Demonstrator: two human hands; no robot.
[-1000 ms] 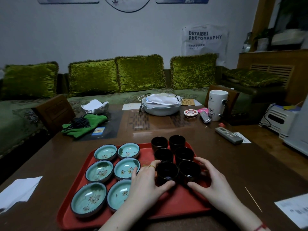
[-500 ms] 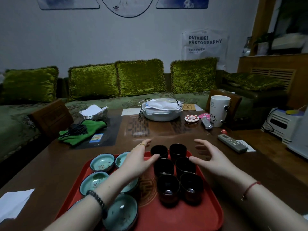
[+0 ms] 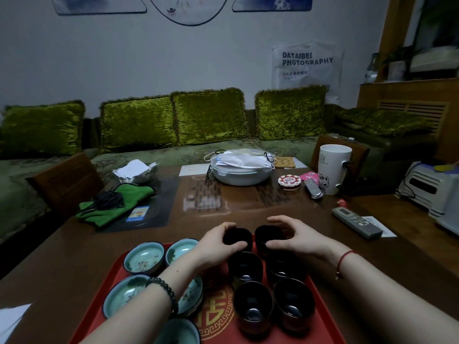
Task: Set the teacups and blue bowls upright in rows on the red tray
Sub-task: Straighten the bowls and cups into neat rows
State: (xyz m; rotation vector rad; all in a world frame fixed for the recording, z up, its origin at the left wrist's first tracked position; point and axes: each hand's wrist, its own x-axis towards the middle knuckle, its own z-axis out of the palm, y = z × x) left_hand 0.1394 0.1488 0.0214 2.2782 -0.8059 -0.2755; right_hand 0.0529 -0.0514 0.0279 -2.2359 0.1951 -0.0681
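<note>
A red tray [image 3: 320, 328] lies on the brown table near me. Several dark teacups stand upright in two columns on its right half. Several blue bowls [image 3: 144, 258] sit upright on its left half, partly hidden under my left forearm. My left hand [image 3: 216, 244] grips the far left teacup [image 3: 236, 238], thumb in front and fingers behind. My right hand [image 3: 295, 238] grips the far right teacup [image 3: 267, 234] the same way. The near teacups [image 3: 252, 306] stand free.
A grey remote [image 3: 356, 222] lies on the table to the right of my right hand. Farther back are a white mug [image 3: 332, 167], a white covered dish [image 3: 242, 170], a round tin [image 3: 289, 181] and a green cloth [image 3: 116, 204]. White paper [image 3: 10, 319] lies at the left edge.
Both hands left the nearest cups, reached over the tray to its far end and closed round the two farthest teacups. The view shifted forward.
</note>
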